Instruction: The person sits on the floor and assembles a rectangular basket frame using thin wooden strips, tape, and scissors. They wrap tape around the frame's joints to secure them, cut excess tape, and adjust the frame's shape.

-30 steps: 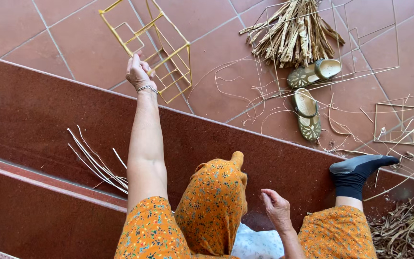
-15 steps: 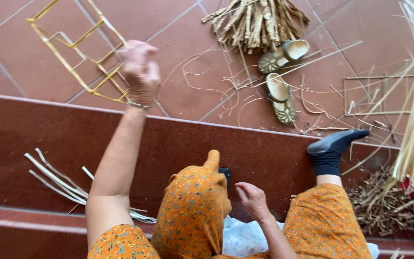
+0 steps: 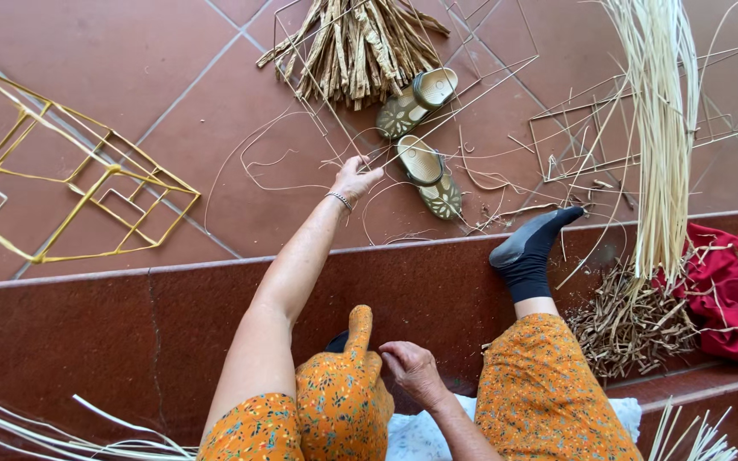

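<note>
My left hand (image 3: 355, 178) is stretched far out over the floor tiles, its fingers curled around a thin bare wire frame (image 3: 326, 94) next to a pair of green sandals (image 3: 421, 137). A yellow-wrapped wire frame (image 3: 87, 192) lies flat on the tiles at the left, apart from both hands. My right hand (image 3: 412, 371) rests in my lap against orange flowered cloth (image 3: 343, 393), fingers loosely bent with nothing seen in them. My foot in a dark sock (image 3: 527, 248) rests on the step edge.
A bundle of dry brown stalks (image 3: 360, 43) lies inside the bare frame. A long sheaf of pale reed (image 3: 664, 137) hangs at the right over more wire frames (image 3: 591, 137). Twig scraps (image 3: 625, 324), a red cloth (image 3: 732, 286) and loose reed strips (image 3: 61, 431) lie on the steps.
My left hand has let go of the yellow-wrapped frame, which now lies on the floor at the left, and has moved right to the bare wire frame by the sandals. The view shifted right.
</note>
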